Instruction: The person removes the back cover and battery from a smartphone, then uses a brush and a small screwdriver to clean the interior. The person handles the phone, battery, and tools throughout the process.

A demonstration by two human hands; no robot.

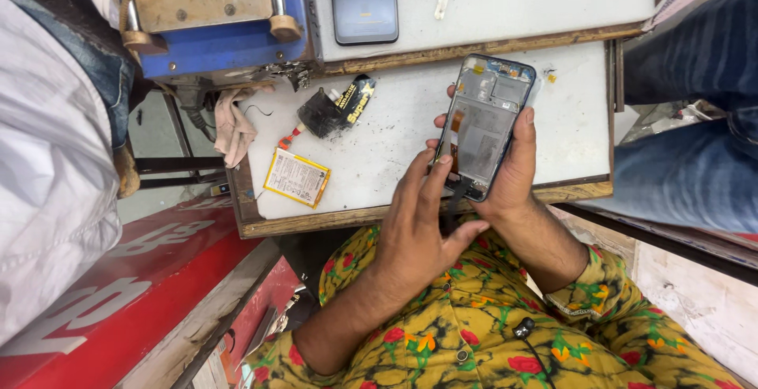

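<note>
My right hand (515, 169) grips an opened phone frame (483, 124), back side up, its inner parts bare, held above the white worktable (395, 152). My left hand (414, 219) rests against the frame's lower left edge, fingers touching it near a dark strip (455, 207) that hangs from the bottom. Both arms wear yellow floral sleeves.
A yellow phone battery (296, 176) lies at the table's left. A black adhesive tube and pouch (335, 107) sit behind it, beside a pinkish rag (234, 126). A dark phone (364, 2) lies on the upper shelf next to a blue machine (213, 18). Another person's jeans (695, 120) are at right.
</note>
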